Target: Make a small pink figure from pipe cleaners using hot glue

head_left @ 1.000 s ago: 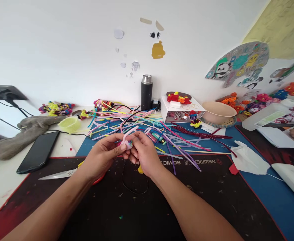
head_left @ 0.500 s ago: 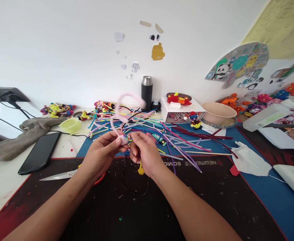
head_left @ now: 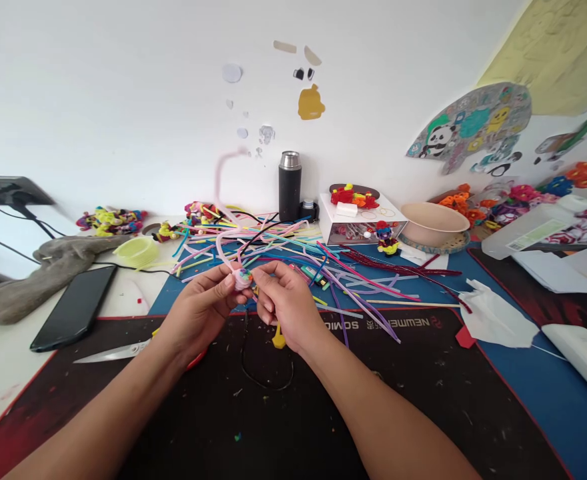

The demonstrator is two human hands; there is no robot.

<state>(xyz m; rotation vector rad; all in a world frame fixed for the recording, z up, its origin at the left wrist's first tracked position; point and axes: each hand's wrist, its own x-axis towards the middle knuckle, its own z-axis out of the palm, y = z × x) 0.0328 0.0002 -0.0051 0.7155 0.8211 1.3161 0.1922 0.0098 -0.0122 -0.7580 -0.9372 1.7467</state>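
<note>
My left hand [head_left: 201,310] and my right hand [head_left: 284,301] meet above the black desk mat [head_left: 273,413]. Between their fingertips sits a small round multicoloured bead-like piece [head_left: 244,278] wound with a pale pink pipe cleaner [head_left: 222,200]. The pink pipe cleaner's free end stands up and curls over, blurred by motion. Both hands pinch at the piece. A thin black wire loop [head_left: 266,373] and a small yellow bit [head_left: 278,341] lie on the mat below my right hand.
Many coloured pipe cleaners [head_left: 293,257] are strewn behind my hands. Scissors [head_left: 118,350] and a black phone [head_left: 76,308] lie to the left. A black flask [head_left: 290,185], a white box [head_left: 361,217], a beige bowl [head_left: 433,223] and white tissue [head_left: 496,320] sit at the back and right.
The pink pipe cleaner's free end has swung from lying low by my fingers to standing up and curling left. My hands have stayed in place, turning the small piece.
</note>
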